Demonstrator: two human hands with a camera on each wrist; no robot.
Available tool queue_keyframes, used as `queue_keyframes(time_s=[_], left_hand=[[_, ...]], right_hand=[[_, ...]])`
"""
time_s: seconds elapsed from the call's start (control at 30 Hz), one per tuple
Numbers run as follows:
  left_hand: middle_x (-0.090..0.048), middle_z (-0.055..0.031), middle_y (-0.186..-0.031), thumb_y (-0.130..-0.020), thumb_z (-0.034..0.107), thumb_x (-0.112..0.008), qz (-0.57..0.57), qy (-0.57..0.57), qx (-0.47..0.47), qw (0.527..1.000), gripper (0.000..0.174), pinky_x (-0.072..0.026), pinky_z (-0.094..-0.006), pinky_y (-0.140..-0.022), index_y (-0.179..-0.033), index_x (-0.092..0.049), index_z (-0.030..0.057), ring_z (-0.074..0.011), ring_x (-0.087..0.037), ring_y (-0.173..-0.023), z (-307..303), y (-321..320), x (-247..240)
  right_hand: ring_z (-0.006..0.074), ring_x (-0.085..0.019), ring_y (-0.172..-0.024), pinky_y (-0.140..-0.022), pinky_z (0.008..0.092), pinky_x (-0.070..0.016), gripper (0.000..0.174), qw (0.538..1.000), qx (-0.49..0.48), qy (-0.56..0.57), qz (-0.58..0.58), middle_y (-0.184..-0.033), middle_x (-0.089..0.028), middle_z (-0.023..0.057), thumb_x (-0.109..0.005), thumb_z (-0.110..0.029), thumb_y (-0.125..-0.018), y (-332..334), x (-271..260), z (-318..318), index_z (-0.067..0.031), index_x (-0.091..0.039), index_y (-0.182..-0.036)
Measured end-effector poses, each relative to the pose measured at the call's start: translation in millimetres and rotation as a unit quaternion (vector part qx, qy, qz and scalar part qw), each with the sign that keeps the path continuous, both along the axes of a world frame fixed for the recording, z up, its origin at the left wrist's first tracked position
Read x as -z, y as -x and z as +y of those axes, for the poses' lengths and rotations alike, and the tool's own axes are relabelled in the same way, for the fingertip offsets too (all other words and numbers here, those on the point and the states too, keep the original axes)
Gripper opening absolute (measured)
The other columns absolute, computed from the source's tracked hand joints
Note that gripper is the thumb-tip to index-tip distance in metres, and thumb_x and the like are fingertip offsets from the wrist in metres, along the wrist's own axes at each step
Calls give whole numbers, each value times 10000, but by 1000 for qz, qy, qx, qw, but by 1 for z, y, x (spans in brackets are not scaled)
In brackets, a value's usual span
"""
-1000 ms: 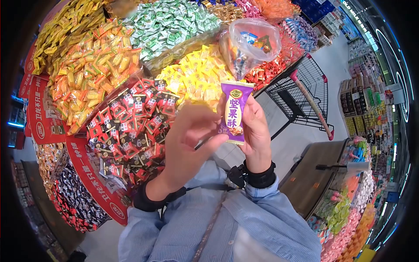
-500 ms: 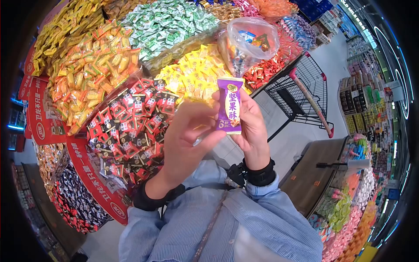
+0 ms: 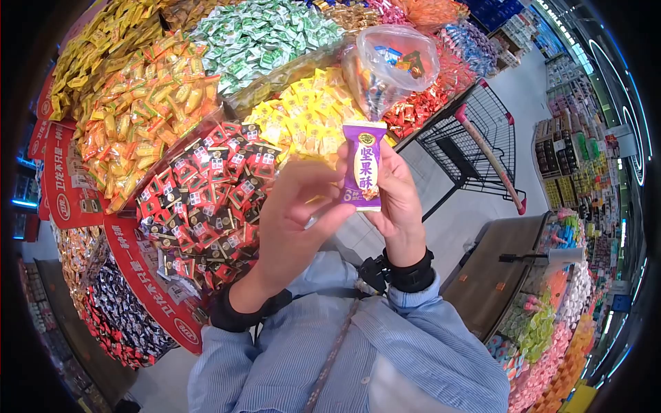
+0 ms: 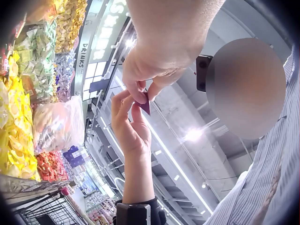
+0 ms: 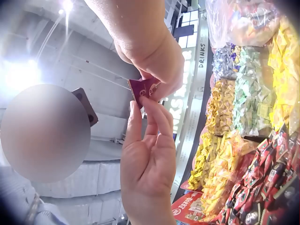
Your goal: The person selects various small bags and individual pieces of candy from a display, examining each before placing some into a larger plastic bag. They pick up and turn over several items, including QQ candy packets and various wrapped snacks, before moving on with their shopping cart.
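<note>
A purple wrapped snack packet [image 3: 363, 165] with a pale oval label stands upright between the two hands in the head view. The right hand [image 3: 398, 203] pinches it from the right side, thumb over the edge. At its lower left corner is the thumb of the left hand [image 3: 292, 224], whose fingers bend toward its left edge. In the left wrist view the packet [image 4: 144, 104] shows between the left hand [image 4: 157, 61] and right hand [image 4: 133, 129]. The right wrist view has the left hand's [image 5: 149, 164] fingertips against the packet [image 5: 142, 89], gripped above by the right hand [image 5: 159, 63].
Heaped wrapped sweets lie behind and left: yellow packets [image 3: 303, 117], red and black packets [image 3: 206, 199], green and white ones [image 3: 268, 41]. A clear plastic bag [image 3: 396, 65] with sweets rests at the heap's right. A shopping cart [image 3: 468, 144] stands right.
Compared with a second ago, the packet and right hand have shifted slightly left, and the packet's lower corner now meets the left thumb. Over the last half second little has moved.
</note>
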State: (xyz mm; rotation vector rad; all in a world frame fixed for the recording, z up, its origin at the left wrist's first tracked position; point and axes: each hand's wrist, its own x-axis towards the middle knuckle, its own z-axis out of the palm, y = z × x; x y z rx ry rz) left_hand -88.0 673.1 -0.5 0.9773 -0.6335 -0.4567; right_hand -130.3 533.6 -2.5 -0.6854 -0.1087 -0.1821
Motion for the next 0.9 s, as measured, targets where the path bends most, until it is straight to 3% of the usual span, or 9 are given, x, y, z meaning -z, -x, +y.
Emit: queue_keyframes(time_s=[0.5, 0.9], left_hand=[[-420, -56, -1000, -724, -89, -575, -11, -8, -9, 1000, 325, -434, -274, -838, -1016, -460, -4, -139, -500, -933, 1, 0, 2], [-430, -45, -994, -722, -70, -582, -3, -33, -13, 999, 325, -449, -252, -792, -1019, -471, 4, -120, -505, -889, -1, 2, 1]], right_hand=[[228, -560, -917, -777, 320, -485, 424, 1000, 13, -3, 5, -1063, -513, 181, -506, -127, -843, 3, -2, 1, 30, -337, -1198], [170, -523, -954, -802, 291, -456, 396, 998, 49, -20, 34, -1073, -492, 119, -551, -109, -817, 4, -4, 3, -10, -363, -1151]])
